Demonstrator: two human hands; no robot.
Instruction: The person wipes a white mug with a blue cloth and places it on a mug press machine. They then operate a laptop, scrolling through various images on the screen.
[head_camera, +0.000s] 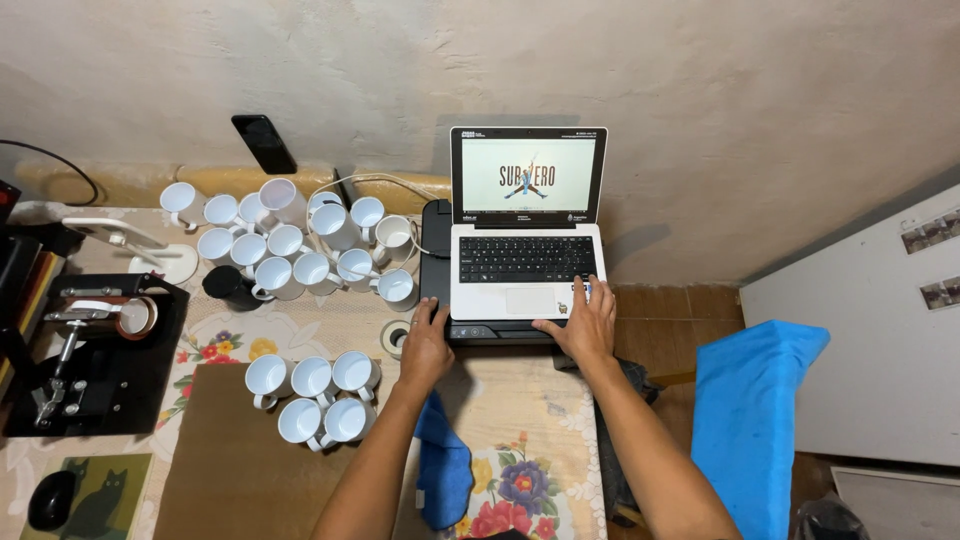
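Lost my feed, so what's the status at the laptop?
Left hand flat on black printer edge. Right hand on white laptop corner, nothing gripped. White mugs close left.

Soft, even indoor light falls from above; the laptop screen glows brightest, without glare. Faint shadows trail toward three o'clock. Focus is sharp throughout, while wide-angle distortion bends the edges.

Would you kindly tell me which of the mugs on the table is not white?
The black mug, standing at the left edge of the larger, far cluster; every other mug there is white.
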